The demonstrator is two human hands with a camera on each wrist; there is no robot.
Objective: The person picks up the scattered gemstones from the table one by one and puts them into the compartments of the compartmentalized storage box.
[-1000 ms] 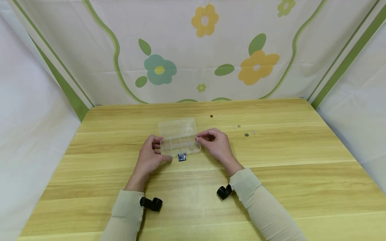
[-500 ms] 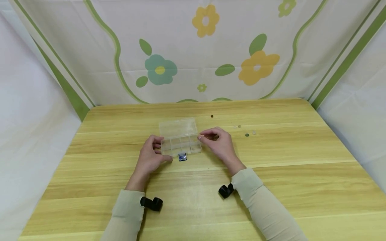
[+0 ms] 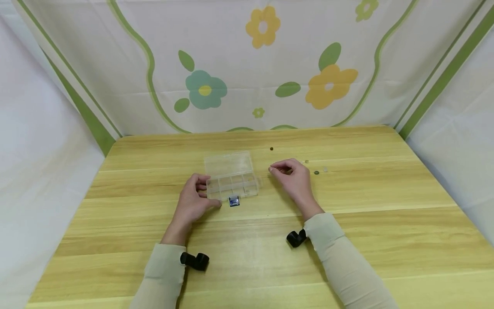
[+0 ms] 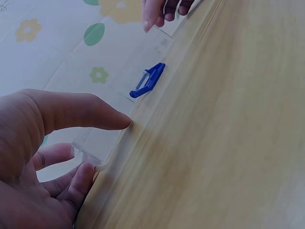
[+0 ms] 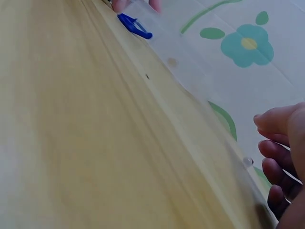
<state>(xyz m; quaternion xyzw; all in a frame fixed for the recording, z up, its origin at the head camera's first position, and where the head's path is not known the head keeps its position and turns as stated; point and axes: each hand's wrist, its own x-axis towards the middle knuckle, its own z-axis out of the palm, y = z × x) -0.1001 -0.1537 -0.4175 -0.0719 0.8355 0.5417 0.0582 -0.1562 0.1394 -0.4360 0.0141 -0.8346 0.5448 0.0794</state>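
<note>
A clear plastic compartment box (image 3: 233, 185) lies on the table, its lid (image 3: 228, 164) raised at the back and a blue latch (image 3: 234, 201) hanging at the front. My left hand (image 3: 191, 198) grips the box's left end, thumb along the front edge and fingers at the side. A small pale item (image 5: 172, 62) shows in the box's right part; its kind is unclear. To the right of the box, and apart from it, hovers my right hand (image 3: 294, 180). Its fingers are loosely bent and I see nothing between them.
Small bead-like pieces lie on the wooden table (image 3: 247, 257): a dark brown one (image 3: 271, 149) at the back, a dark green one (image 3: 316, 172), and pale ones (image 3: 325, 169) right of my right hand. A flowered cloth (image 3: 247, 64) hangs behind the table.
My right hand has moved from the box's right end out to the right, now covering one of the pale pieces from the head view. My left hand and the box stay put.
</note>
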